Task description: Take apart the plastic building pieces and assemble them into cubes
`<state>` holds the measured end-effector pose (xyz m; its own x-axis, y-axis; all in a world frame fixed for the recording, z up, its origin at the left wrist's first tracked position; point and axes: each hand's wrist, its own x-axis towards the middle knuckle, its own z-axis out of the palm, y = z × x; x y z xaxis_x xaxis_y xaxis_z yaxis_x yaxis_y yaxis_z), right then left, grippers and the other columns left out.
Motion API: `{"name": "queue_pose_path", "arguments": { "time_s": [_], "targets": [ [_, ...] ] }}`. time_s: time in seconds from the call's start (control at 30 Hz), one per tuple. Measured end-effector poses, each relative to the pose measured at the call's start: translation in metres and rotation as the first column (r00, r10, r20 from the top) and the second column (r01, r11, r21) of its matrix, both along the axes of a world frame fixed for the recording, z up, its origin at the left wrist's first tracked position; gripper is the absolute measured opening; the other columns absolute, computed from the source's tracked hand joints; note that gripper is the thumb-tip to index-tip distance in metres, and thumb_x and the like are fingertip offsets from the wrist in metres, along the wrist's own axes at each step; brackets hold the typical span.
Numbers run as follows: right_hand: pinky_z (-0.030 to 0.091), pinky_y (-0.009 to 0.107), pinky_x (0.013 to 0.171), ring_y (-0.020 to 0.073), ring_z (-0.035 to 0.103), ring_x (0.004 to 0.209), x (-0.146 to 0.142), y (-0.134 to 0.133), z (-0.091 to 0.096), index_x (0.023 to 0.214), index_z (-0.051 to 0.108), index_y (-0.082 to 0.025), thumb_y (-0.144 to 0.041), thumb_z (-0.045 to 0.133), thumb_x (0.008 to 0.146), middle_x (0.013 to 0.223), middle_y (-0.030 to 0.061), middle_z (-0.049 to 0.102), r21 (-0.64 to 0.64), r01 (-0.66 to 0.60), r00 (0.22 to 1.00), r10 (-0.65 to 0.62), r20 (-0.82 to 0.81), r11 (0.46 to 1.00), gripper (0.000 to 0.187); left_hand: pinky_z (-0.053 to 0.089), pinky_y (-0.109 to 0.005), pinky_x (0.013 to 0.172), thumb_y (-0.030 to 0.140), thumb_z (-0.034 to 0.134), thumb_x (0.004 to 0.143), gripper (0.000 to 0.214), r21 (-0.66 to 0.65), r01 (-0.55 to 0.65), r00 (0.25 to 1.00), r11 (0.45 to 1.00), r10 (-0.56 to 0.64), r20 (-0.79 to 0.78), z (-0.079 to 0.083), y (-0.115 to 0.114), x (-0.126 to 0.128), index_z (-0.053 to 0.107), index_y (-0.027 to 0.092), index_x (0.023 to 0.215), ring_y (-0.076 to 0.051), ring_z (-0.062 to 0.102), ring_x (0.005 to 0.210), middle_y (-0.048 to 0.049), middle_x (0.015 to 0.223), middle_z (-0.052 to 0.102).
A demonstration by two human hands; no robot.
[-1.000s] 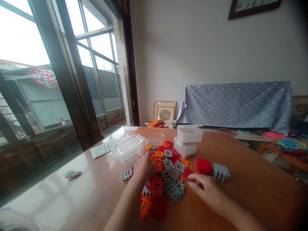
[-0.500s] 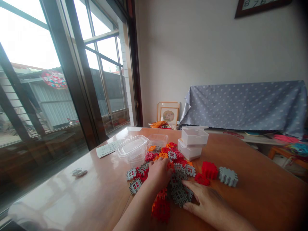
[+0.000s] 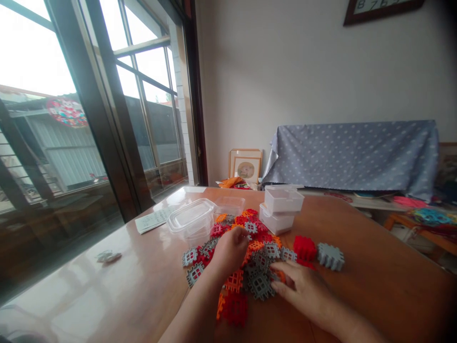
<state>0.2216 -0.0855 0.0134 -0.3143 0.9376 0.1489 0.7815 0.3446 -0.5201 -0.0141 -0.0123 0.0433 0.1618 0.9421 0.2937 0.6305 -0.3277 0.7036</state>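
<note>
A heap of square toothed plastic building blocks, grey [image 3: 260,284], red [image 3: 234,308] and orange [image 3: 233,281], many with window-like openings, spreads over the table. Over the middle of this heap is my left hand [image 3: 231,250], fingers curled and closed; whatever they hold is hidden. At the heap's right edge my right hand [image 3: 307,288] curves its thumb and fingers around an orange block [image 3: 280,275], partly covered by the fingers. Just past that hand stand a red stack [image 3: 304,247] and a grey stack [image 3: 330,256] of the same blocks.
Two white plastic boxes [image 3: 283,200] are stacked behind the heap. Clear plastic containers [image 3: 191,216] stand to its left, beside a paper with writing [image 3: 152,221]. A small plastic packet [image 3: 108,256] lies farther left on the brown table [image 3: 143,286]. A large window borders the left side.
My left hand has curled its fingers and lifted slightly. My right hand has closed around an orange block at the heap's edge. The view has shifted a little to the right.
</note>
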Motion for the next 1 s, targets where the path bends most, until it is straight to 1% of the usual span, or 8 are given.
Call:
{"name": "queue_pose_path", "arguments": {
  "time_s": [0.1,0.23,0.4,0.53,0.63,0.77,0.87,1.0],
  "targets": [
    [0.050,0.034,0.085,0.0244,0.067,0.097,0.017,0.006,-0.003,0.112,0.072,-0.028,-0.042,0.050,0.094,0.107,0.0061,0.071,0.123,0.119,0.990,-0.127,0.062,0.985,0.032,0.041,-0.026,0.068,0.029,0.053,0.087,0.021,0.027,-0.072,0.997,0.997,0.073,-0.040,0.002,0.001,-0.005,0.070,0.023,0.098,-0.019,0.062,0.077,-0.0037,0.087,0.071],
    [0.048,0.040,0.092,0.0284,0.064,0.103,0.031,0.010,-0.014,0.107,0.073,-0.025,-0.036,0.054,0.090,0.104,0.0091,0.072,0.193,0.212,0.956,-0.244,0.161,0.958,0.028,0.044,-0.028,0.076,0.030,0.053,0.088,0.022,0.012,-0.090,0.986,0.996,0.091,-0.142,0.007,-0.003,-0.005,0.069,0.025,0.102,-0.023,0.065,0.090,-0.0057,0.096,0.072],
    [0.048,0.042,0.099,0.0292,0.062,0.110,0.021,0.007,-0.017,0.119,0.072,-0.026,-0.030,0.053,0.090,0.117,0.0099,0.071,0.145,0.123,0.976,-0.146,0.160,0.982,0.034,0.043,-0.039,0.095,0.041,0.061,0.085,0.037,0.029,0.089,0.946,0.996,-0.076,-0.314,0.007,-0.016,0.005,0.065,0.029,0.120,-0.030,0.060,0.112,-0.0073,0.120,0.068],
    [0.047,0.042,0.106,0.0281,0.060,0.121,0.010,0.005,-0.018,0.131,0.066,-0.027,-0.028,0.051,0.092,0.131,0.0083,0.067,0.104,0.029,0.998,-0.035,0.058,0.994,0.042,0.041,-0.046,0.103,0.046,0.064,0.083,0.045,-0.002,0.196,0.893,0.981,-0.179,-0.413,0.002,-0.022,0.012,0.063,0.032,0.126,-0.033,0.057,0.118,-0.0082,0.127,0.064],
    [0.044,0.041,0.111,0.0267,0.057,0.128,0.004,0.005,-0.020,0.135,0.064,-0.026,-0.029,0.050,0.092,0.138,0.0083,0.063,0.060,-0.024,1.000,0.025,-0.012,0.998,0.045,0.041,-0.048,0.105,0.041,0.063,0.082,0.041,-0.028,0.201,0.861,0.979,-0.190,-0.471,0.003,-0.024,0.013,0.064,0.029,0.122,-0.034,0.056,0.119,-0.0095,0.128,0.063],
    [0.043,0.041,0.115,0.0261,0.055,0.133,-0.004,0.003,-0.019,0.138,0.061,-0.024,-0.033,0.050,0.093,0.144,0.0092,0.059,0.013,-0.060,0.996,0.060,-0.059,0.998,0.047,0.045,-0.047,0.100,0.031,0.059,0.083,0.034,-0.024,0.152,0.844,0.988,-0.142,-0.517,0.005,-0.022,0.013,0.065,0.026,0.117,-0.033,0.059,0.114,-0.0114,0.122,0.066],
    [0.042,0.044,0.116,0.0284,0.053,0.135,-0.008,0.000,-0.019,0.138,0.062,-0.025,-0.039,0.056,0.091,0.146,0.0093,0.058,-0.003,-0.069,0.994,0.069,-0.081,0.998,0.049,0.048,-0.043,0.095,0.023,0.056,0.082,0.030,-0.017,0.133,0.852,0.991,-0.124,-0.509,0.004,-0.018,0.012,0.068,0.024,0.110,-0.031,0.062,0.108,-0.0116,0.115,0.069],
    [0.041,0.046,0.117,0.0306,0.051,0.137,-0.010,-0.001,-0.019,0.137,0.063,-0.027,-0.043,0.063,0.088,0.149,0.0094,0.056,0.007,-0.053,0.995,0.054,-0.081,0.999,0.052,0.048,-0.036,0.095,0.018,0.053,0.083,0.032,-0.006,0.146,0.897,0.989,-0.135,-0.420,0.000,-0.011,0.008,0.069,0.025,0.109,-0.028,0.064,0.107,-0.0095,0.114,0.071]
  ]
}}
